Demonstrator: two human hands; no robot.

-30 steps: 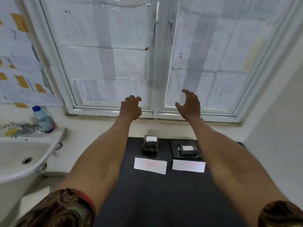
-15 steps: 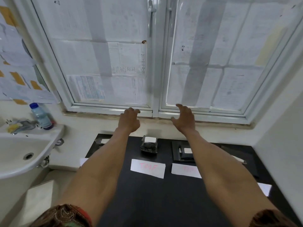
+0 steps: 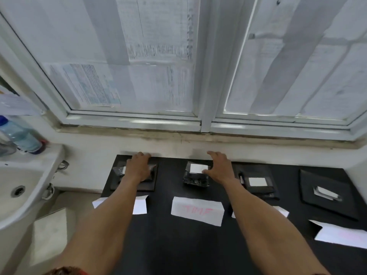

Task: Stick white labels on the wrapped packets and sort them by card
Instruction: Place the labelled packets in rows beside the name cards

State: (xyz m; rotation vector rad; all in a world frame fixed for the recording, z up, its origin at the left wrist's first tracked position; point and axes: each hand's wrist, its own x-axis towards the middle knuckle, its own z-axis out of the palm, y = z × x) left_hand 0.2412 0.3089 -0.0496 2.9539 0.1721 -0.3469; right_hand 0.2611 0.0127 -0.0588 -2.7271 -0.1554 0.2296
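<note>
Arms reach straight forward over the black table [image 3: 178,245], both palms down. The left hand [image 3: 139,167] lies flat with fingers spread on the far-left wrapped packet [image 3: 119,171], pressing rather than gripping, while the right hand [image 3: 219,167] hovers open, thumb out, just beside the middle packet [image 3: 195,175] with its white label [image 3: 198,168]. Nearer the person lies a white card [image 3: 197,211] (red lettering, too blurred to read).

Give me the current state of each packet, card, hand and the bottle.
Left hand: resting on far-left packet.
Right hand: open, beside centre packet.
Centre packet: labelled, behind red-lettered card.
Right packet: labelled.
Far-right packet: label crooked.
Bottle: capped, on sink.
</note>
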